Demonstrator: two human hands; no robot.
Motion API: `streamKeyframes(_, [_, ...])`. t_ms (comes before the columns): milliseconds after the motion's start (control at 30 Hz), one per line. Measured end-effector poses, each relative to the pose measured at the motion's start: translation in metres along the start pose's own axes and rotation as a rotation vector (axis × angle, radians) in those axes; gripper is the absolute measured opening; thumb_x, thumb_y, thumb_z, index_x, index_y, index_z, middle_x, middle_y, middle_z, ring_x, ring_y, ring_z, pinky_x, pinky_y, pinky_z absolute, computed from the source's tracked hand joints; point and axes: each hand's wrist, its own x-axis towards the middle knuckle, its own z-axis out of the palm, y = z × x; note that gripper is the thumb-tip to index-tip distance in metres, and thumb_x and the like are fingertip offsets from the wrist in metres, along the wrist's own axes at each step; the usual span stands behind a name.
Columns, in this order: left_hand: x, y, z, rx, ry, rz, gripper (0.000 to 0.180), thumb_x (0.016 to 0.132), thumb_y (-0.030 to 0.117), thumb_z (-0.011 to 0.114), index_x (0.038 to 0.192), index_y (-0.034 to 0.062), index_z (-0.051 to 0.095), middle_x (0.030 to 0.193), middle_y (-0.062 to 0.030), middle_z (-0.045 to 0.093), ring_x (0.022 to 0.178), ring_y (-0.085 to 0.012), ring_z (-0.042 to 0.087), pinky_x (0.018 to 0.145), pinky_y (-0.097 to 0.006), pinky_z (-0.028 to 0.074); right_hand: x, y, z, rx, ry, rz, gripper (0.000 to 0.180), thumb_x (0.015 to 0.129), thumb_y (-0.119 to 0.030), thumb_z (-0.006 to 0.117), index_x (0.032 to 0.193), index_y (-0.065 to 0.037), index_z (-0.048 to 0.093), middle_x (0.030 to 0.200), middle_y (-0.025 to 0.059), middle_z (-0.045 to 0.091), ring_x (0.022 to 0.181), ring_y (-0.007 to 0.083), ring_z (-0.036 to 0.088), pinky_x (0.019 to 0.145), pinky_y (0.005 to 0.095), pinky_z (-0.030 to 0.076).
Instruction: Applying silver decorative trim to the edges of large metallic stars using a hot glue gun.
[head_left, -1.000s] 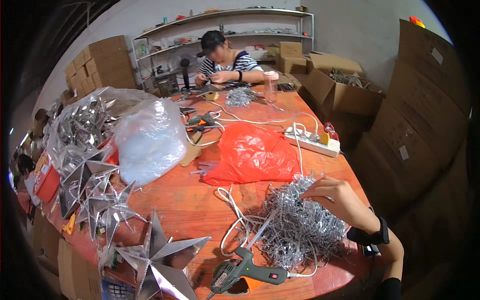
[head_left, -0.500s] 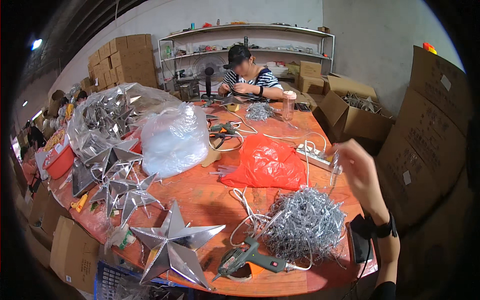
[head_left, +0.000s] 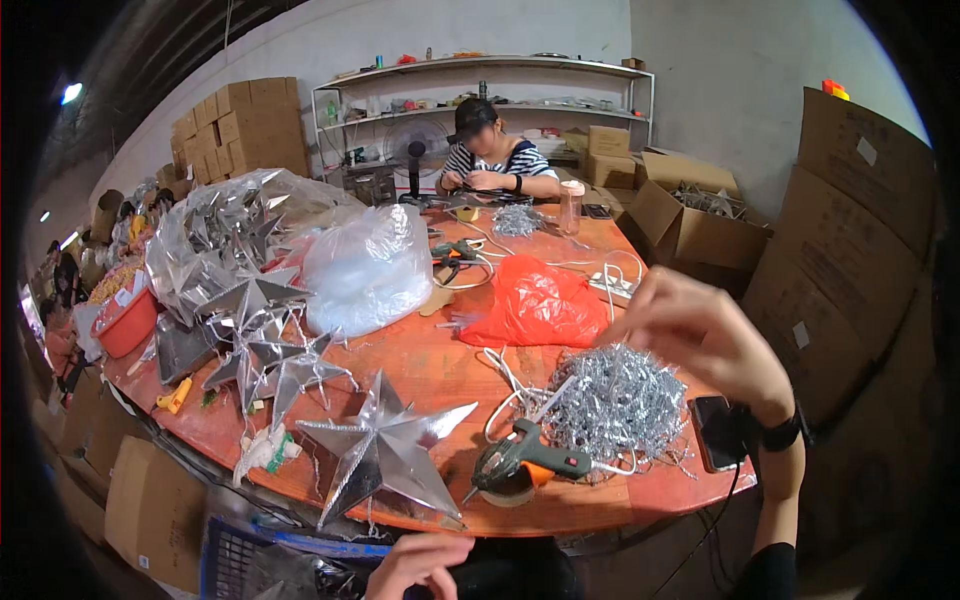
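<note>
My right hand (head_left: 705,335) is raised over the right part of a tangled pile of silver tinsel (head_left: 615,400). Its fingers are bent and drawn together, blurred by motion; what they pinch, if anything, is too small to make out. My left hand (head_left: 420,568) shows at the lower edge, just below the table's front rim, fingers loosely stretched and nothing visible in them. Close above it lies a large silver five-pointed star (head_left: 385,450). Between star and tinsel, a dark green glue gun (head_left: 525,455) rests on a roll of tape (head_left: 505,493).
A red plastic bag (head_left: 535,305) and a clear bag (head_left: 365,270) lie mid-table. Smaller silver stars (head_left: 265,350) are heaped left. A phone (head_left: 713,432) lies at the right edge. Across the table (head_left: 420,375) a person (head_left: 495,165) works. Cartons (head_left: 840,270) stand right.
My right hand has come down and left, from beside the power strip to over the tinsel. My left hand has entered at the lower edge. The view has shifted slightly.
</note>
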Motion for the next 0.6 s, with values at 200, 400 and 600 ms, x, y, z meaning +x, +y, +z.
streamKeyframes(200, [0.019,0.0,0.019,-0.127,0.029,-0.299,0.064,0.096,0.044,0.035,0.132,-0.0088,0.03,0.053,-0.0014,0.042,0.047,-0.0078,0.039,0.045,-0.021,0.034,-0.009,-0.046,0.058,0.291,-0.397,-0.097,0.031,0.08,0.005,0.055,0.11,-0.001,0.06,0.093,0.0108,0.052,0.09,0.025,0.054,0.079,0.0336,0.044])
streamKeyframes(400, [0.009,-0.017,0.028,-0.33,-0.02,-0.368,0.056,0.098,0.043,0.031,0.13,-0.0029,0.037,0.06,0.0007,0.041,0.049,-0.0047,0.033,0.047,-0.02,0.032,-0.012,-0.051,0.082,0.403,-0.493,-0.133,0.027,0.085,-0.003,0.057,0.111,-0.001,0.06,0.094,0.012,0.052,0.089,0.0264,0.055,0.077,0.0347,0.045])
streamKeyframes(600, [0.002,-0.019,0.019,-0.245,-0.031,-0.353,0.03,0.098,0.023,0.04,0.094,-0.0033,0.053,0.067,-0.0042,0.051,0.053,-0.0046,0.04,0.048,-0.02,0.031,-0.005,-0.052,0.084,0.418,-0.512,-0.073,0.032,0.083,0.001,0.06,0.114,-0.004,0.061,0.095,0.0099,0.056,0.085,0.0248,0.057,0.073,0.0326,0.046])
